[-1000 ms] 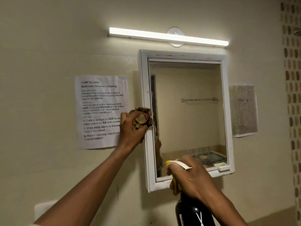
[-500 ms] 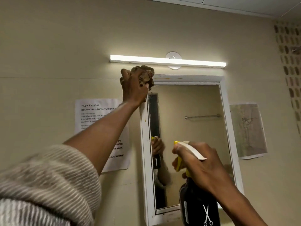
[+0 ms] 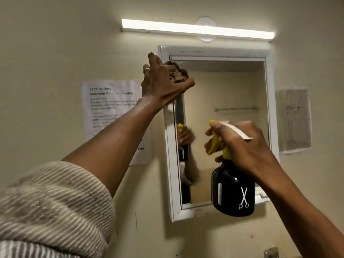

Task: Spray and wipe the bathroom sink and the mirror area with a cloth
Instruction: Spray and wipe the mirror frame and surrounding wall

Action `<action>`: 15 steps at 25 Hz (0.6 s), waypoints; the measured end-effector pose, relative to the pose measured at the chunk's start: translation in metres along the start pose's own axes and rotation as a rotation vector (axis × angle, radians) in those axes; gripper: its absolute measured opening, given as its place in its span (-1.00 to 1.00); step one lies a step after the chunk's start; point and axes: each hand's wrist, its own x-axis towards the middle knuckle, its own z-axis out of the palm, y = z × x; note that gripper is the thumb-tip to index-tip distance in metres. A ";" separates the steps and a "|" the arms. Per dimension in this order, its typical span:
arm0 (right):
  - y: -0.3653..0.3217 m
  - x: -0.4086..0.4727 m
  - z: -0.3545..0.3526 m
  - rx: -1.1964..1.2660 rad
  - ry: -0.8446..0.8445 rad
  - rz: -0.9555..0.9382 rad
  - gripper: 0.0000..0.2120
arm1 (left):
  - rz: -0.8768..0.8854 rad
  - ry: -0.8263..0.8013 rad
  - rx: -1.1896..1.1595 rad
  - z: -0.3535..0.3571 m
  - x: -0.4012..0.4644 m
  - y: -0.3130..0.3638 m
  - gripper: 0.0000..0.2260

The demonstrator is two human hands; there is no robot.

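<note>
You see the bunched brown cloth [image 3: 176,75] pressed to the upper left corner of the white-framed mirror [image 3: 219,116]; the black spray bottle [image 3: 232,190] stands upright at lower right.

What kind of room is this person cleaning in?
Most likely a bathroom: a white-framed wall mirror under a strip light, a towel rail reflected in it, and a taped notice headed "Bathroom Counter Cleaning".
</note>
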 end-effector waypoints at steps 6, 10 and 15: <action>0.005 -0.005 0.008 -0.014 -0.010 -0.021 -0.62 | -0.045 0.006 0.022 0.033 -0.079 -0.006 -0.65; 0.008 -0.010 0.012 -0.028 -0.026 -0.014 -0.65 | -0.065 0.020 0.026 0.048 -0.141 -0.005 -0.72; 0.007 -0.017 0.011 0.011 -0.029 0.011 -0.67 | -0.127 -0.015 -0.003 0.061 -0.210 -0.004 -0.79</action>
